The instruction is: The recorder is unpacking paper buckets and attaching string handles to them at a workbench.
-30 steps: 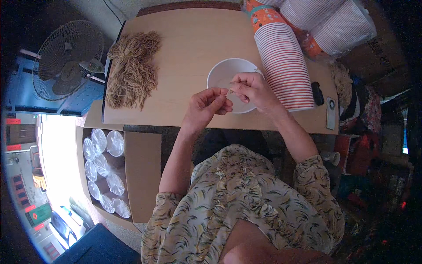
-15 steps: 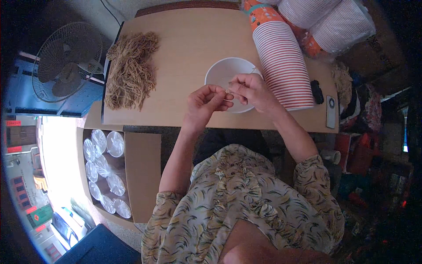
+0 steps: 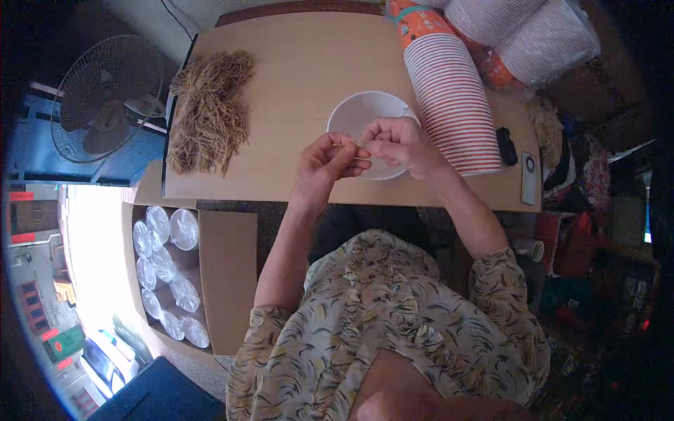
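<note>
Tan tabletop (image 3: 295,77) with goods
Straw bundle (image 3: 207,112) by left edge, white bowl (image 3: 365,116) near front, cup stack (image 3: 449,105) at right, phone (image 3: 529,178) at front-right corner.

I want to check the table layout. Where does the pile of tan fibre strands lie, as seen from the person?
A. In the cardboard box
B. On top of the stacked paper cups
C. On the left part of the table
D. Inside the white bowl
C: the pile of tan fibre strands lies on the left of the table, apart from the white bowl under both hands.

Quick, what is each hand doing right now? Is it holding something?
Left hand: fingers pinched shut on a thin tan strand over the white bowl.
Right hand: pinched shut on the same strand.
</note>
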